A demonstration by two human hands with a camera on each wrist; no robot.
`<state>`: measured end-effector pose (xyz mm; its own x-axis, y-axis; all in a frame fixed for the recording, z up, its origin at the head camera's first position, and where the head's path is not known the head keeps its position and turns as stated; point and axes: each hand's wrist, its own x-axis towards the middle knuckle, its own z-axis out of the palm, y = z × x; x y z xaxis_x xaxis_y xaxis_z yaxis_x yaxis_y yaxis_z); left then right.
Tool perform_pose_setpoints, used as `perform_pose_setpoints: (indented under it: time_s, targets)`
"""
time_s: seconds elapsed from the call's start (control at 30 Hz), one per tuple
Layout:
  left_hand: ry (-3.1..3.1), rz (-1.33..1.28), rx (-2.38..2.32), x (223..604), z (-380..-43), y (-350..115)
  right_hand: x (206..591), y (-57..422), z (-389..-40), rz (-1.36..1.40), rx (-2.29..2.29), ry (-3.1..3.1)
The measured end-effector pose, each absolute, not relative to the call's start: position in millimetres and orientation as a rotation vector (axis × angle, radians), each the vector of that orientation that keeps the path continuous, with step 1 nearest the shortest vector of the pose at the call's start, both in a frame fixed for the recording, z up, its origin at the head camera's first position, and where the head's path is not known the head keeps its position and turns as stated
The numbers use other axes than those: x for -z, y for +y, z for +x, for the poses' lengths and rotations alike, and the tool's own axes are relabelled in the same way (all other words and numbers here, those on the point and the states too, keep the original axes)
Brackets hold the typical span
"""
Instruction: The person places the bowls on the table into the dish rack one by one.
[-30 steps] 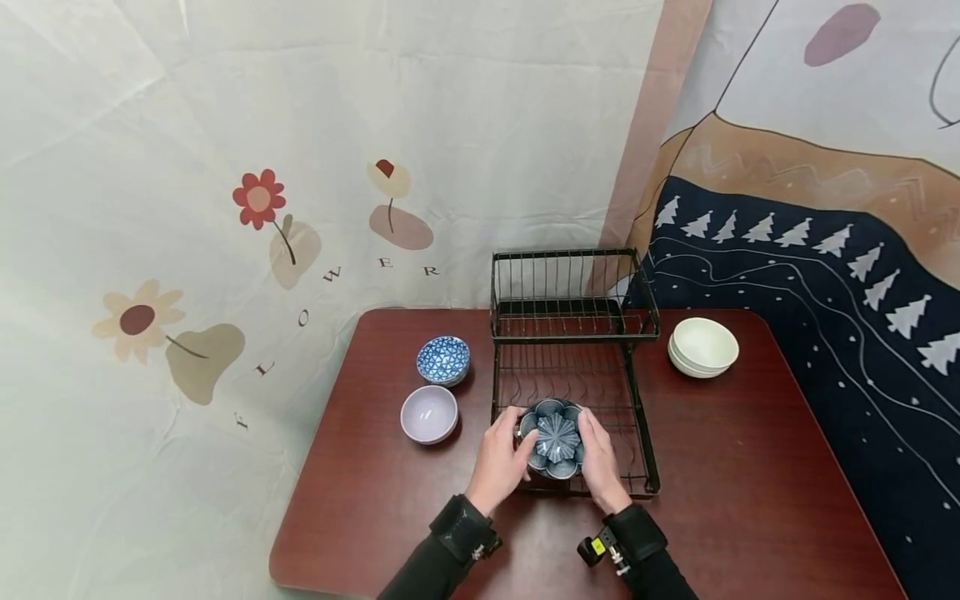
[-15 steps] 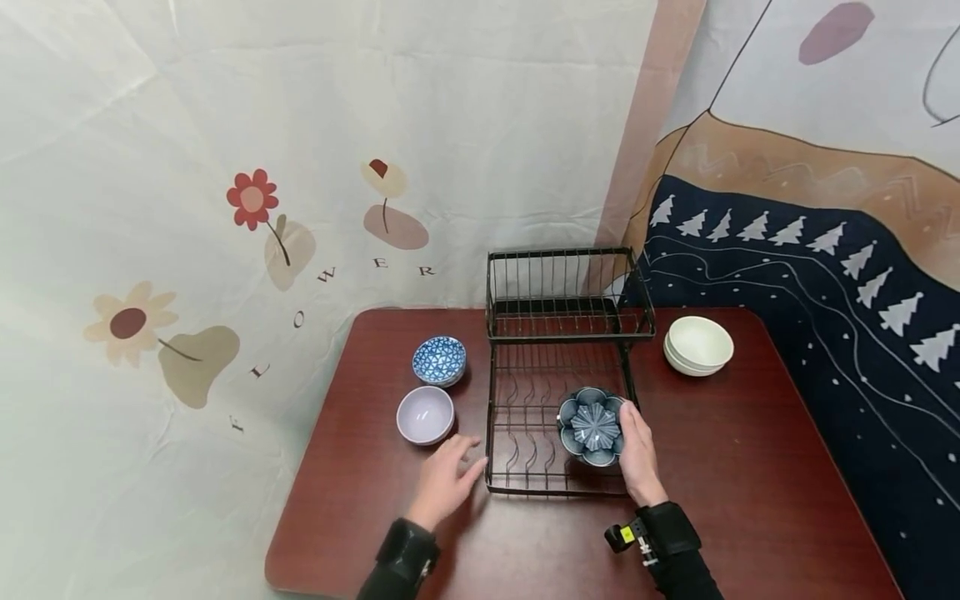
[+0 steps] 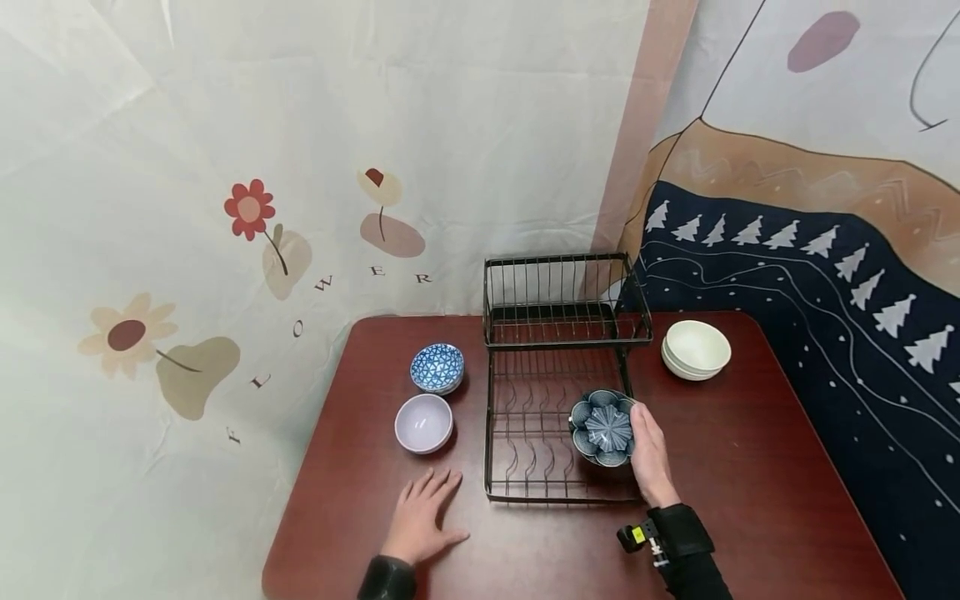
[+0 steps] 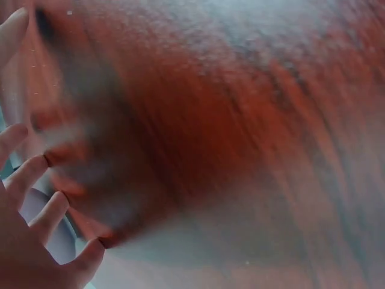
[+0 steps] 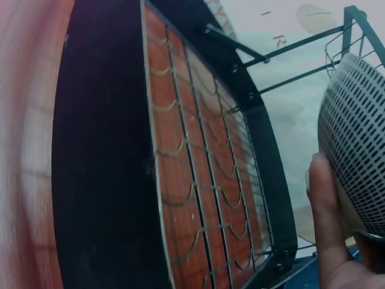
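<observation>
My right hand (image 3: 652, 457) grips the right side of a dark blue flower-shaped bowl (image 3: 607, 429), holding it over the right part of the lower tier of a black wire dish rack (image 3: 525, 501). In the right wrist view the bowl's dashed outer wall (image 5: 358, 138) shows beside the thumb, above the rack's wires. On the near left of the table, my left hand (image 3: 422, 518) lies with fingers spread and holds nothing. Just beyond its fingertips stands a lavender bowl (image 3: 423, 424). The left wrist view shows the spread fingers (image 4: 29, 180) close over the wood.
Behind the lavender bowl is a blue-and-white patterned bowl (image 3: 437, 367). Stacked cream bowls (image 3: 696, 348) stand right of the rack. The rack's raised upper tier (image 3: 567, 302) is at the back of the brown table (image 3: 757, 467), against a printed cloth (image 3: 480, 125).
My left hand has let go of the flower-shaped bowl and moved left and nearer, its fingers spreading. My right hand has carried the bowl to the right over the rack.
</observation>
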<state>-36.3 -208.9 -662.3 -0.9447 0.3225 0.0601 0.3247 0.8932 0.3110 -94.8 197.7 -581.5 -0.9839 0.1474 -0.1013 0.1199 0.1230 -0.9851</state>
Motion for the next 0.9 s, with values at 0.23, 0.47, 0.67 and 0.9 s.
perform_pose_setpoints:
  time_s: [0.23, 0.47, 0.67, 0.9]
  targets:
    - [-3.094, -0.480, 0.536, 665, -31, -209, 587, 194, -102, -0.083, -1.623, -2.427]
    - [-3.086, -0.477, 0.512, 668, -30, -208, 589, 192, -115, 0.078, -1.225, -2.533]
    - [-3.075, -0.476, 0.526, 670, -29, -208, 593, 193, -122, 0.089, -1.213, -2.591]
    - [-3.074, -0.459, 0.541, 669, -29, -209, 598, 194, -123, 0.182, -1.080, -2.735]
